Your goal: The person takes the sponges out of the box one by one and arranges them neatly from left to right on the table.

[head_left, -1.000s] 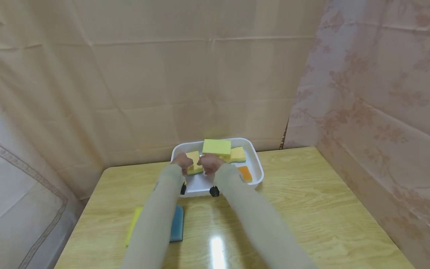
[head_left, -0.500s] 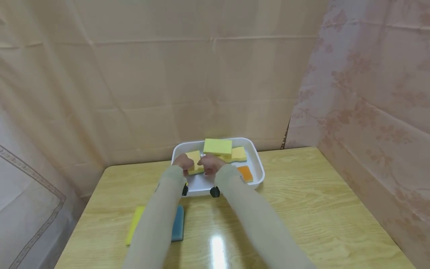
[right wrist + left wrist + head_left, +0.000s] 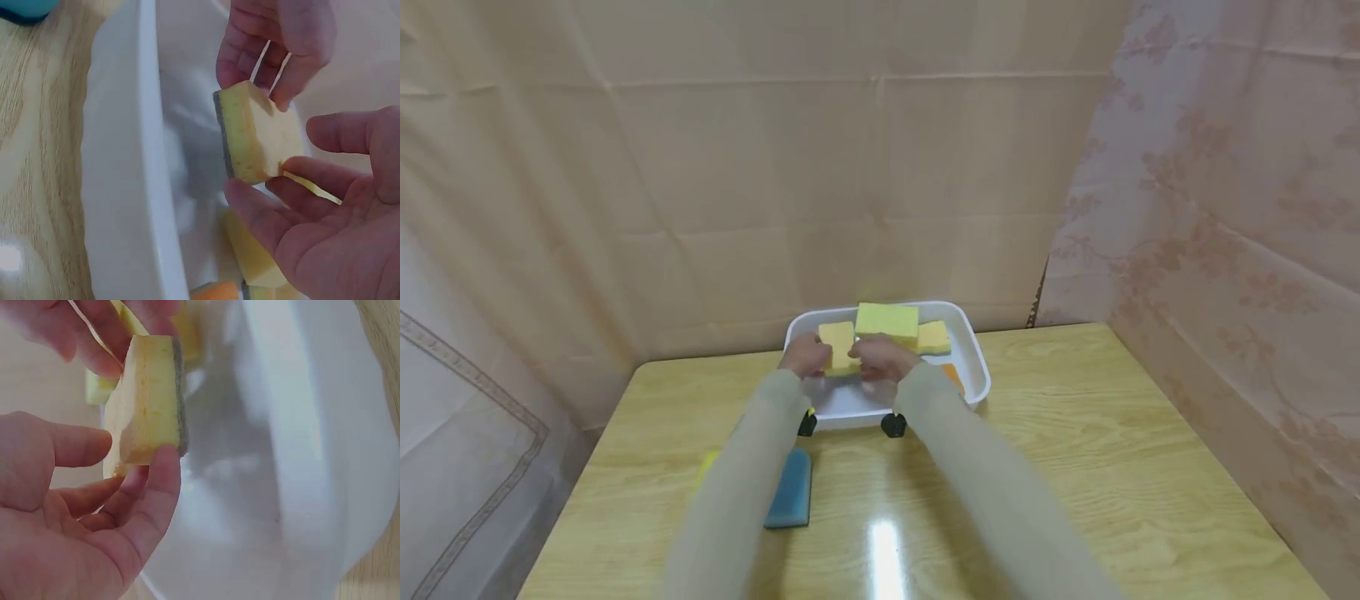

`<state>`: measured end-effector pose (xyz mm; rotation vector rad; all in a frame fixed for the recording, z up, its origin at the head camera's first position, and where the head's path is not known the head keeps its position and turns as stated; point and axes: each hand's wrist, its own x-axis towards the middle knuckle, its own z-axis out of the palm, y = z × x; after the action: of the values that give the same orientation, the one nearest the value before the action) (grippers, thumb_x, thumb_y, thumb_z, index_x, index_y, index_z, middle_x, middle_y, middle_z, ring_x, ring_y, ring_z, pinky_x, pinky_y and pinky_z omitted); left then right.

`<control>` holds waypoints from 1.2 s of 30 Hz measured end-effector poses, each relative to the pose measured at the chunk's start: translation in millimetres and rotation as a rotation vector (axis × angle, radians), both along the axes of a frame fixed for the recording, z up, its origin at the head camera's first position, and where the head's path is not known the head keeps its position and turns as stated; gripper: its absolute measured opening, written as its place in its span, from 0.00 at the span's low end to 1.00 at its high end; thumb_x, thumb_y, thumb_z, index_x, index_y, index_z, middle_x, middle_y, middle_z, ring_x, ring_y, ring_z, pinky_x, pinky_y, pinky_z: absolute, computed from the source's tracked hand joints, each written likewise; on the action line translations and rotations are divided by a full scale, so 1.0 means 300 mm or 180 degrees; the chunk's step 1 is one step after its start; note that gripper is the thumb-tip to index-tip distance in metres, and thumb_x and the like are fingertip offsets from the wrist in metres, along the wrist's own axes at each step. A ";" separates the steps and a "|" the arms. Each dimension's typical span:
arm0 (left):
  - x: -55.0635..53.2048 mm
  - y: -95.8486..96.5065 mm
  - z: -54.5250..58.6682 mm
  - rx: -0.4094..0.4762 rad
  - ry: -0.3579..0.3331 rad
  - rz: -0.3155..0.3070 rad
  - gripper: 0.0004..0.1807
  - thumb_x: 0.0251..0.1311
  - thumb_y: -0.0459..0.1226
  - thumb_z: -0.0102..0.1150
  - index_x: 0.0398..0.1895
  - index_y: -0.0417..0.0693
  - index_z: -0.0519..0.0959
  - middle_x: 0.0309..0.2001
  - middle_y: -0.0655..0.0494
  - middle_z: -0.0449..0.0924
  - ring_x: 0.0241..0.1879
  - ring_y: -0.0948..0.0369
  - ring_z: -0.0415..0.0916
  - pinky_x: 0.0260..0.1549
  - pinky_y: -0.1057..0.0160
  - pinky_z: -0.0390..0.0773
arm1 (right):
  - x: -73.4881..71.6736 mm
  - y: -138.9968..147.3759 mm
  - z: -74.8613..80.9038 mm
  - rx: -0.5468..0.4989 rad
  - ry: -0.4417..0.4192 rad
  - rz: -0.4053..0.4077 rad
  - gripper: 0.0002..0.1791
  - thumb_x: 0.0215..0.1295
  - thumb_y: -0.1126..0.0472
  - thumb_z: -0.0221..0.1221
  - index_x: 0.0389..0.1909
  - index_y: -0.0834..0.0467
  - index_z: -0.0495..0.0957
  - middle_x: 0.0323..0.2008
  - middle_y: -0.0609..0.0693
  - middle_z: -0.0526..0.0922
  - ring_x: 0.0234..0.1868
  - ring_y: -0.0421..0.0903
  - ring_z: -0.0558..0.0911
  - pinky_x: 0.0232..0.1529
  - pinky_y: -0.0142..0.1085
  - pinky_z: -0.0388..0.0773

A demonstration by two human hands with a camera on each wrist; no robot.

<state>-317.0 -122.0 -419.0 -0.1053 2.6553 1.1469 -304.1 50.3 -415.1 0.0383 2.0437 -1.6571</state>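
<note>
Low over the white tray [image 3: 850,422], both hands hold one pale yellow sponge [image 3: 838,343] with a grey scouring layer on its underside. My left hand [image 3: 805,356] has its fingers at the left edge, with the fingertips curled against the sponge [image 3: 156,400] in the left wrist view. At the opposite edge, my right hand [image 3: 886,360] bends its fingers against the sponge [image 3: 240,134]; its thumb stands apart from the sponge in the right wrist view. The sponge is tilted in both wrist views.
Inside the tray, a lime-yellow sponge [image 3: 887,320], a smaller yellow sponge [image 3: 933,337] and an orange piece [image 3: 953,375] lie behind and to the right. On the wooden table [image 3: 1075,467], a blue pad [image 3: 792,492] and a yellow piece [image 3: 708,461] show beside the left sleeve.
The hands have spread slightly apart, and the sponge between them has come up a little. The right forearm now covers more of the orange piece; the left sleeve uncovers more of the blue pad.
</note>
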 end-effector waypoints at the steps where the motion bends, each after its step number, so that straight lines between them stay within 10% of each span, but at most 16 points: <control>1: 0.004 -0.001 0.004 0.0068 0.0031 -0.0001 0.26 0.62 0.33 0.48 0.62 0.28 0.70 0.57 0.36 0.76 0.47 0.47 0.80 0.41 0.59 0.84 | 0.004 0.005 0.007 -0.0030 0.0002 -0.0006 0.30 0.73 0.63 0.54 0.73 0.67 0.63 0.72 0.63 0.65 0.68 0.62 0.69 0.66 0.50 0.71; 12: 0.060 0.000 0.034 0.0366 0.0573 0.0102 0.30 0.62 0.34 0.48 0.70 0.34 0.68 0.53 0.39 0.82 0.35 0.52 0.84 0.38 0.60 0.82 | 0.042 0.023 0.075 -0.0231 0.0147 -0.0128 0.30 0.75 0.63 0.54 0.74 0.68 0.62 0.75 0.61 0.62 0.71 0.62 0.66 0.64 0.44 0.73; 36: 0.222 0.086 0.078 0.0976 0.1564 0.0343 0.21 0.68 0.32 0.56 0.63 0.36 0.76 0.50 0.41 0.82 0.46 0.47 0.79 0.47 0.52 0.79 | 0.152 0.093 0.117 -0.0559 0.0490 -0.0499 0.33 0.73 0.62 0.57 0.77 0.55 0.62 0.59 0.61 0.71 0.54 0.55 0.75 0.55 0.47 0.81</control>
<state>-250.3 -96.1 -395.5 0.1052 2.8563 1.8002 -258.5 78.3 -380.0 0.0111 2.0417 -1.9868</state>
